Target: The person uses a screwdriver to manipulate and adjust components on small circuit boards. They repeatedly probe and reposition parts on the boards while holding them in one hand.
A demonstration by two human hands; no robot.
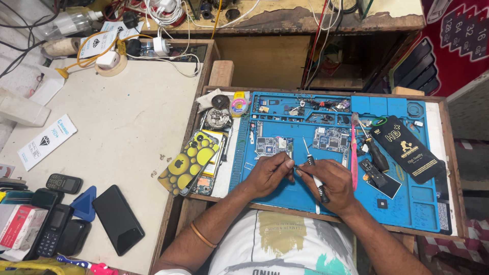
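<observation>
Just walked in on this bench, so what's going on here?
A person is working over a blue repair mat. The right hand holds a small screwdriver, and the left hand pinches something tiny at its tip. Bare circuit boards lie on the mat above the hands, and a yellow spotted phone case sits to the left.

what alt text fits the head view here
A person's left hand and right hand meet over a blue repair mat, the right holding a small screwdriver. Circuit boards lie on the mat, phones on the table beside it.
</observation>
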